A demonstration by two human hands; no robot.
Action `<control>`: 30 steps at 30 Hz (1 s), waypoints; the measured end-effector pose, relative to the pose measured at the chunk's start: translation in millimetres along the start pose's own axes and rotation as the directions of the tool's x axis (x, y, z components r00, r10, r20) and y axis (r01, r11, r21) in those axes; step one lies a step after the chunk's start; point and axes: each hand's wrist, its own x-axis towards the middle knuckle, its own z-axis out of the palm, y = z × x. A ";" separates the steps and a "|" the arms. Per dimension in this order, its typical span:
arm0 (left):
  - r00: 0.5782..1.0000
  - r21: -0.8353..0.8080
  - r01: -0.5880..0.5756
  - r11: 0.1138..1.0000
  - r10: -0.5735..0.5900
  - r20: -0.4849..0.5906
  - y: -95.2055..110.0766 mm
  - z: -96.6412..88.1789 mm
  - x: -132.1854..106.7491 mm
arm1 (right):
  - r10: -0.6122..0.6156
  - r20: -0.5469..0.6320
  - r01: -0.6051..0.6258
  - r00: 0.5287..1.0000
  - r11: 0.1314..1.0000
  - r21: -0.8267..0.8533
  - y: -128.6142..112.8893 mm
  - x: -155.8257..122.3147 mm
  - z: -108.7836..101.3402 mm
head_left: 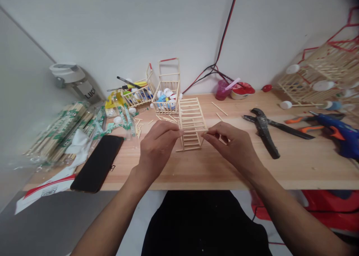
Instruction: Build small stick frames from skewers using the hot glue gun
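While the small stick frame is standing on its lower end near the middle of the desk, leaning a little away from the person, both hands are steadying it from either side. The left hand is closing its grip on the frame's left rail with the fingertips, and the right hand is pinching the right rail between thumb and forefinger. Holding it by the outer rails seems to be keeping the fingers off the thin rungs and the whole lattice in plain sight.

Moving outward, loose sticks are lying just beyond the frame at one o'clock, within easy reach. At eleven o'clock two finished stick carts are sitting against the wall, holding bottle caps. Wrapped chopstick bundles are piling up at nine o'clock, and a black phone is lying face down at eight o'clock, hanging over the desk's front edge. On the other side, black pliers are resting at three o'clock, with a blue glue gun farther out the same way, probably parked by the working hand. A red bowl is sitting near the wall at one o'clock, and a larger stick structure is filling the corner at two o'clock.
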 end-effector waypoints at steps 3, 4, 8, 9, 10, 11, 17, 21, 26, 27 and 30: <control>1.000 0.005 0.001 1.000 -0.001 0.005 0.2 0.0 0.1 | 0.019 -0.021 -0.020 1.000 0.999 -0.036 -0.2 -0.8 -0.6; 1.000 0.004 -0.001 1.000 0.001 0.004 0.2 0.0 0.1 | 0.028 -0.034 -0.030 0.999 0.998 -0.047 -0.9 -1.2 -1.2; 1.000 0.000 -0.008 1.000 0.008 -0.003 0.5 0.0 0.2 | -0.040 -0.131 0.024 0.991 0.993 -0.116 -7.3 -4.4 -5.0; 1.000 0.000 -0.005 1.000 0.005 0.000 0.6 -0.2 0.2 | -0.094 -0.155 0.070 0.983 0.986 -0.150 -9.2 -5.5 -5.9; 1.000 0.000 -0.004 1.000 0.004 0.002 0.7 -0.4 0.3 | -0.152 -0.165 0.120 0.974 0.975 -0.189 -10.9 -6.8 -6.5; 1.000 0.001 -0.003 1.000 0.003 0.003 0.8 -0.6 0.4 | -0.208 -0.166 0.168 0.964 0.959 -0.229 -12.1 -8.0 -6.9; 1.000 -0.011 -0.008 1.000 0.008 0.011 0.4 -0.9 1.2 | -0.395 -0.112 0.326 0.912 0.862 -0.389 -10.4 -11.9 -7.3; 1.000 -0.011 -0.014 1.000 0.014 0.005 0.5 -0.1 1.8 | -0.440 -0.080 0.368 0.895 0.825 -0.429 -9.6 -11.5 -8.9; 1.000 -0.017 -0.010 1.000 0.010 0.010 0.9 0.3 2.5 | -0.455 -0.089 0.375 0.886 0.817 -0.438 -9.2 -10.6 -9.3; 1.000 -0.020 -0.011 1.000 0.011 0.010 0.8 0.3 2.5 | -0.456 -0.091 0.376 0.885 0.818 -0.434 -9.0 -10.4 -9.1; 1.000 -0.024 -0.018 1.000 0.018 0.001 0.6 0.7 2.5 | -0.452 -0.097 0.376 0.887 0.827 -0.419 -8.8 -10.5 -8.8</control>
